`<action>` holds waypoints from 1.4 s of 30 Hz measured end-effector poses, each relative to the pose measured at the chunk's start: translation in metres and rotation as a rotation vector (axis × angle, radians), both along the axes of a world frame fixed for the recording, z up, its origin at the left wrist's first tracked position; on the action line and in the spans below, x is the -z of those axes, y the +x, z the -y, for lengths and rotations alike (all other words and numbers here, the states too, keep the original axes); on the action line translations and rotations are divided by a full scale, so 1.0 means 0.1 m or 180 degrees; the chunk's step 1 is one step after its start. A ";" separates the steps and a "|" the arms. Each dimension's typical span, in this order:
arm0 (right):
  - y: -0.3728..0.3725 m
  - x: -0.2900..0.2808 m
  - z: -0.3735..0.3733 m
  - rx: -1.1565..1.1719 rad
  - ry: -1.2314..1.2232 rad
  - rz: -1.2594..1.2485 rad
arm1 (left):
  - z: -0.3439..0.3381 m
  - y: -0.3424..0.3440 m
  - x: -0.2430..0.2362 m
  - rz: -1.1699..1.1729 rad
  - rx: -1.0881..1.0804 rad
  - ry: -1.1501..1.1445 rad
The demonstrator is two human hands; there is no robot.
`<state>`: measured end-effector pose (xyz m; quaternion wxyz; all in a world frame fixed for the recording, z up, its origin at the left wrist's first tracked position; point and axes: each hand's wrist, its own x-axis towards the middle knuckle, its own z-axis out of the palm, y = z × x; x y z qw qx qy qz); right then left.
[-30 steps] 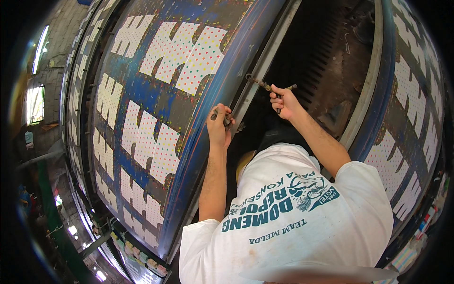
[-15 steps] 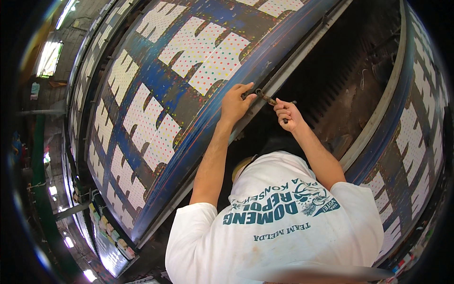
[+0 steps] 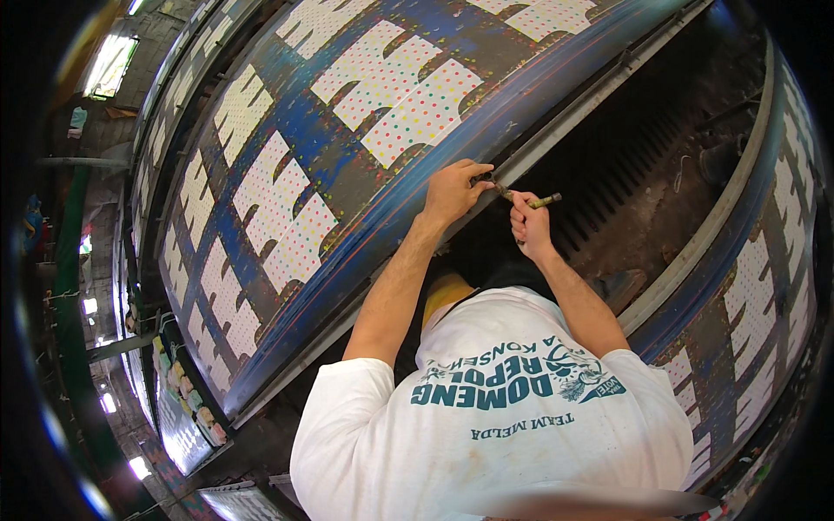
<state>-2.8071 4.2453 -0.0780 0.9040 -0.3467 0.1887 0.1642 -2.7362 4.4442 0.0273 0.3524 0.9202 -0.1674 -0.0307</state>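
Note:
A slim, worn metal rod tool (image 3: 547, 201) with a dark end pokes out of my right hand (image 3: 532, 224), whose fingers are wrapped round it. It slants up and left towards the metal rail (image 3: 556, 137) at the table's edge. There my left hand (image 3: 453, 193) pinches a small dark metal piece (image 3: 483, 179) between thumb and forefinger. That piece lies at the rod's far end; whether the two are joined is hard to make out. White cut fabric panels with coloured dots (image 3: 417, 108) lie on the long blue-stained table (image 3: 304, 130) beyond my left hand.
Below my hands runs a dark gap with a row of dark teeth-like slots (image 3: 621, 182). A second table edge (image 3: 695, 234) curves along the right, with more dotted panels (image 3: 751, 247). At the lower left stands a rack with small coloured bundles (image 3: 187, 391).
My right hand has turned the tool, so its dark end now points right. My left fingers have closed in on the small dark piece. The view has shifted slightly.

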 end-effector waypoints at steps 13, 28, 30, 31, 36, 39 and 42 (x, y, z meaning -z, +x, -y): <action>0.22 -0.63 0.55 -0.1867 -0.6162 0.4797 | -0.13 0.38 0.02 -0.0584 0.0721 -0.0274; -0.36 -0.74 0.72 0.0009 -0.3718 0.0783 | -0.81 0.81 0.09 -0.1731 -0.0051 -0.5454; -0.31 -0.69 0.56 0.0490 -0.2703 -0.0122 | -0.88 0.88 0.17 -0.2023 -0.0188 -0.6293; -0.27 -0.68 0.48 0.0726 -0.2265 -0.0050 | -0.90 0.88 0.21 -0.2164 -0.0309 -0.6486; -0.01 -0.73 0.45 0.0714 -0.1824 -0.0143 | -0.77 0.77 0.40 -0.2710 -0.0510 -0.7247; 0.20 -0.76 0.62 0.0608 -0.1771 -0.0156 | -0.54 0.74 0.46 -0.2740 -0.0456 -0.7228; 0.49 -0.72 0.86 0.0604 -0.1644 -0.0122 | -0.24 0.82 0.47 -0.2900 -0.0308 -0.7315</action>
